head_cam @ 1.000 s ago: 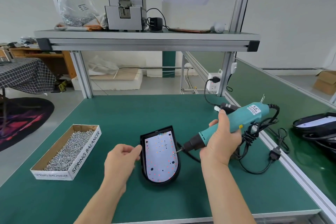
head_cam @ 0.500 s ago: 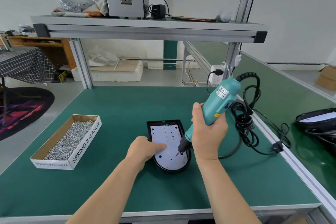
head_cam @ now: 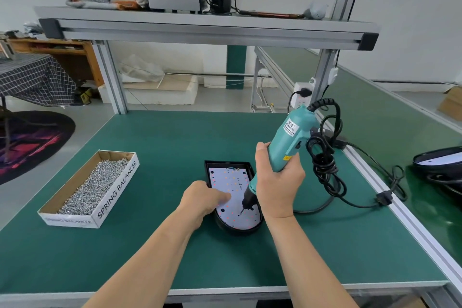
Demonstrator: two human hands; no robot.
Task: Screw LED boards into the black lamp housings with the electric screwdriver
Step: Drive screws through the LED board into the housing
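A black lamp housing (head_cam: 226, 226) lies on the green mat in front of me, with a white LED board (head_cam: 231, 180) seated inside it. My left hand (head_cam: 203, 199) rests on the board's left side, fingertips pressing it down. My right hand (head_cam: 276, 180) grips the teal electric screwdriver (head_cam: 291, 136) around its body, tilted nearly upright. Its bit tip (head_cam: 242, 212) touches the lower part of the board.
A cardboard box of screws (head_cam: 91, 186) stands at the left. The screwdriver's black cable (head_cam: 325, 165) loops to the right toward the bench rail. Another black housing (head_cam: 440, 161) lies on the neighbouring bench at far right. An overhead shelf (head_cam: 205, 29) carries a grey machine.
The housing was turned so its rounded end faces me. My right hand swung the screwdriver from lying sideways to nearly upright, bit on the board. My left hand moved onto the board.
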